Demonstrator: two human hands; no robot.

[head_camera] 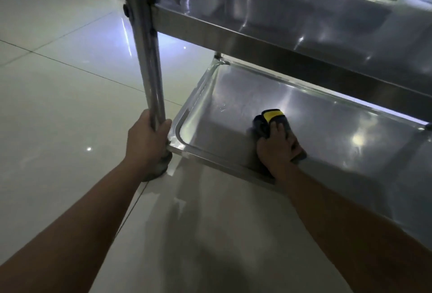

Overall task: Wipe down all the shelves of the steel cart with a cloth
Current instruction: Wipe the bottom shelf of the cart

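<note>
The steel cart fills the right half of the head view. Its bottom shelf (332, 115) is a shallow tray close to the floor, and the middle shelf (292, 12) hangs above it. My right hand (278, 145) presses a dark grey cloth with a yellow stripe (272, 116) flat against the bottom shelf, near its front rim. My left hand (146, 137) grips the cart's front-left upright post (142, 35) just above the bottom shelf corner.
Glossy pale floor tiles (58, 105) spread to the left and in front of the cart. A caster wheel (161, 166) sits under the post, partly hidden by my left hand. The middle shelf's front rim (268, 42) overhangs the bottom shelf.
</note>
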